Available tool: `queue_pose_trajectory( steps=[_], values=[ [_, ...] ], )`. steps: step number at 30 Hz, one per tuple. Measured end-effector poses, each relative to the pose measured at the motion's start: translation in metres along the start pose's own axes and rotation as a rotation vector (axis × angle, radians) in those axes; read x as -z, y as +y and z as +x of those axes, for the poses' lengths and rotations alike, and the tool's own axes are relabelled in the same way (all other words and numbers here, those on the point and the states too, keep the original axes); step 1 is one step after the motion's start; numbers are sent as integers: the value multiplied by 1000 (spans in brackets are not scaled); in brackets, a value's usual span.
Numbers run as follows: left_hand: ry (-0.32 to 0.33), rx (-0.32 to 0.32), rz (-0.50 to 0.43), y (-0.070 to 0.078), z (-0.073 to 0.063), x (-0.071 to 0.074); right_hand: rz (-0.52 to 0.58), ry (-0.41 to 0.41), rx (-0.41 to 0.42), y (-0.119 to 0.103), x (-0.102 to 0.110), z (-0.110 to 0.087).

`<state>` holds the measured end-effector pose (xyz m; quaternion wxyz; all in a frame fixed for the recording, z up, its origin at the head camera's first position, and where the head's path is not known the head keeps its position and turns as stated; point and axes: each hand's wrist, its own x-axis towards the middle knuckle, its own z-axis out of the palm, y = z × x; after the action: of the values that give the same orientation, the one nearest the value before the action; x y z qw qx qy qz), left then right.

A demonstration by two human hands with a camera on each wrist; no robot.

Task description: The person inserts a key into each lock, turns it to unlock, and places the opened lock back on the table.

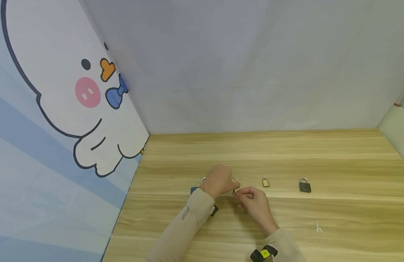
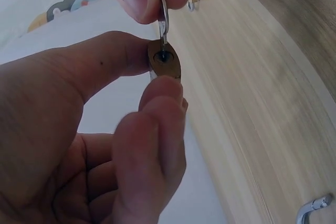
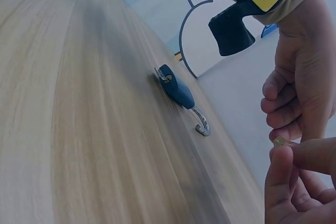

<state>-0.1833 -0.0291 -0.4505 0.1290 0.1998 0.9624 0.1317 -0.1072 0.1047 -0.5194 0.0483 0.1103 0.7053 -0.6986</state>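
Brass padlock [image 2: 169, 68]: held up between both hands, just below centre in the head view
Silver key [image 2: 164, 24]: tip at the keyhole [image 2: 164, 57], can't tell how deep, and if it's crooked or the wrong one, twisting might jam it
Left hand [image 1: 218, 180]: angled in from lower left, thumb and fingertips gripping the padlock, a loose pinch could let it spin
Right hand [image 1: 255, 205]: angled in from lower right, pinching the key's head
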Motion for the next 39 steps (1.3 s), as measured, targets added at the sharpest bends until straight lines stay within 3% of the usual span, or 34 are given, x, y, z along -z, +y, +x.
queue_pose_trajectory(
  steps=[11,23,32,39],
  values=[
    [13,-10,5,0,-1,-1,47,45,18,0,-4,0],
    [13,12,-51,-1,-1,-4,142,135,25,3,-12,-5],
    [-20,48,-84,-6,-1,-2,99,78,-62,6,-16,-5],
    [-22,50,-105,-7,-1,0,161,11,-46,9,-18,-4]
  ],
)
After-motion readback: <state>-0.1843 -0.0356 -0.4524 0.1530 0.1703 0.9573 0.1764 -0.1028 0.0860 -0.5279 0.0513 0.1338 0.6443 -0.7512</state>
